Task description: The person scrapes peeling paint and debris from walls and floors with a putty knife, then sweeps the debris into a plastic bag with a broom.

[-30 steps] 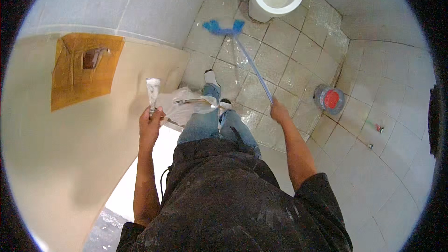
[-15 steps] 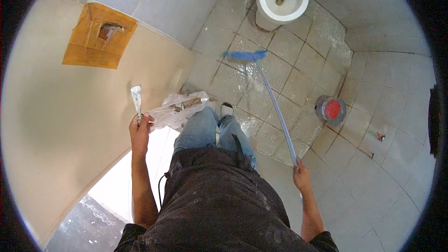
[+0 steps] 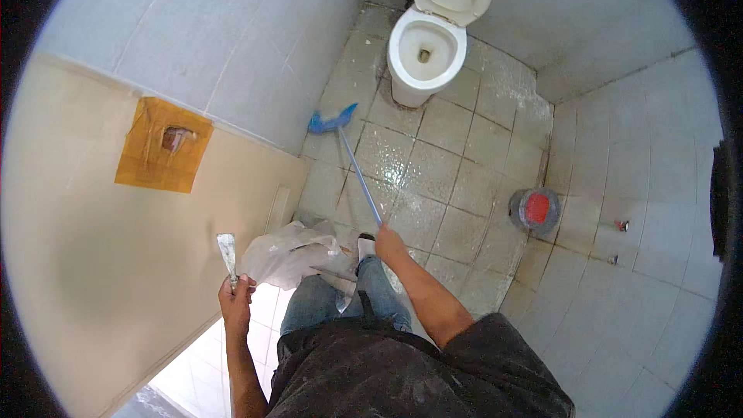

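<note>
The broom point(image 3: 357, 169) had swung left to the wall point(image 3: 255, 54), apparently putting the floor point(image 3: 433, 162) there within reach; the right hand point(image 3: 391, 246) clenched it, the left hand point(image 3: 236, 299) pinched a scraper point(image 3: 227, 254).

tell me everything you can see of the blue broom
The broom has a blue head, probably bristled though fine detail is blurred, on a slim, straight, pale blue handle that looks smooth. The right hand grips the handle; any part beyond the grip is hidden. It slants away and leftward from the hand, its head apparently resting on the tiled floor, close to the grey left wall.
</note>
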Motion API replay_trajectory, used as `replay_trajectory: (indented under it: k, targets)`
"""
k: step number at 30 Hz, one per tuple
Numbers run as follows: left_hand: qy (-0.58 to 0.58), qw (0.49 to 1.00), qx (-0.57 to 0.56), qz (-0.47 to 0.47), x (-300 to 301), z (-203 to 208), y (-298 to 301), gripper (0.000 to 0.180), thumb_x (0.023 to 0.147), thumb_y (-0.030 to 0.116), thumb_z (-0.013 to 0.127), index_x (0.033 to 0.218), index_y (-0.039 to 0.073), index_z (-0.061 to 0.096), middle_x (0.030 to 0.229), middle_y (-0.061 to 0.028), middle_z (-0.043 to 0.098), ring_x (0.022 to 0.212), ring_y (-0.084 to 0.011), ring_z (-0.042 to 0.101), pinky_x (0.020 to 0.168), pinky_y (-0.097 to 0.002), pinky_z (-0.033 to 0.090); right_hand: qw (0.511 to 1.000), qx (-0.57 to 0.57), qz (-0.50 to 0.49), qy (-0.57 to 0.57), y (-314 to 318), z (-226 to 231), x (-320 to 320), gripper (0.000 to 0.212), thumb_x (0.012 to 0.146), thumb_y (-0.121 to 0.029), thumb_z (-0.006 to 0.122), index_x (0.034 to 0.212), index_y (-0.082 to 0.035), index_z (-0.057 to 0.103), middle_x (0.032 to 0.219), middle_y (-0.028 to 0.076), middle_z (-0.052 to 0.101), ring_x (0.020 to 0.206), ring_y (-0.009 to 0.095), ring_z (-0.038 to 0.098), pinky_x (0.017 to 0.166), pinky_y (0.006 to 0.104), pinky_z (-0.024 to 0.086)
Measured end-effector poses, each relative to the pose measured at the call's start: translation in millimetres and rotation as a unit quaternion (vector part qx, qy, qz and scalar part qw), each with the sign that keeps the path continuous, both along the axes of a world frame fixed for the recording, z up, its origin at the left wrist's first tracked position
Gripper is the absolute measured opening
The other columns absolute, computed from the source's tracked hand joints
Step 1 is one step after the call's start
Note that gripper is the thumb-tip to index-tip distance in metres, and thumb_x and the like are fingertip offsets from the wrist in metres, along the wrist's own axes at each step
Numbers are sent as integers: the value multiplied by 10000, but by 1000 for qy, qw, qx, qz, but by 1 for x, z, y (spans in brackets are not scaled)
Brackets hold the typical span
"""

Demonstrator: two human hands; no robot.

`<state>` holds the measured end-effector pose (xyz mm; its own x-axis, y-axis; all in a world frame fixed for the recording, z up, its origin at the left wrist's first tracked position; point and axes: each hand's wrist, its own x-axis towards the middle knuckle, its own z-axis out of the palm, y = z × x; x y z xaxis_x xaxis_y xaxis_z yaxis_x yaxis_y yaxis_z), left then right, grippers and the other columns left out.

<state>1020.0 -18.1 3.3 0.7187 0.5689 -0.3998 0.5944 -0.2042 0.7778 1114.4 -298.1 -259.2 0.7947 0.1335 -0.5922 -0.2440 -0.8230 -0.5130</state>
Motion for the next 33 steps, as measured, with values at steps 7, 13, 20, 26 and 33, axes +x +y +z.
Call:
replay_trajectory:
  k: [7,13,20,26,33]
  targets:
    - [19,999,-29,-1,-19,-25,41,224,872,235,547,821,17,563,687,-33,576,578,-87,479,525,-228,385,964,-203,110,133,-116,82,-65,421,909,-194,380,1319,-102,375,947,236,610,862,395,606,742,501,478]
    - [31,999,-30,-3,-30,-49,63,213,868,227,554,827,19,575,685,-36,591,554,-79,468,502,-235,383,982,-170,84,17,-156,153,-100,384,892,-185,437,1258,-71,440,850,264,606,763,437,590,691,522,465]
    - [25,997,-69,-36,-37,-64,87,242,870,245,547,865,5,575,703,-39,589,582,-84,480,535,-243,400,983,3,-6,-182,-39,26,-46,389,889,-202,417,1251,-64,441,959,258,591,834,452,569,735,512,451]
    - [13,996,-76,-44,-46,-60,93,241,874,250,548,857,12,580,708,-35,589,588,-83,472,545,-240,396,988,-151,27,-30,-33,-35,-24,350,854,-170,415,1155,-6,490,954,257,604,869,423,587,755,492,468]
    - [-47,995,-89,-26,-83,-82,115,225,881,242,538,842,24,574,735,-39,588,603,-91,470,558,-238,390,981,-144,125,47,-141,63,-166,279,841,-148,427,1032,12,554,868,207,597,769,361,576,711,433,466]
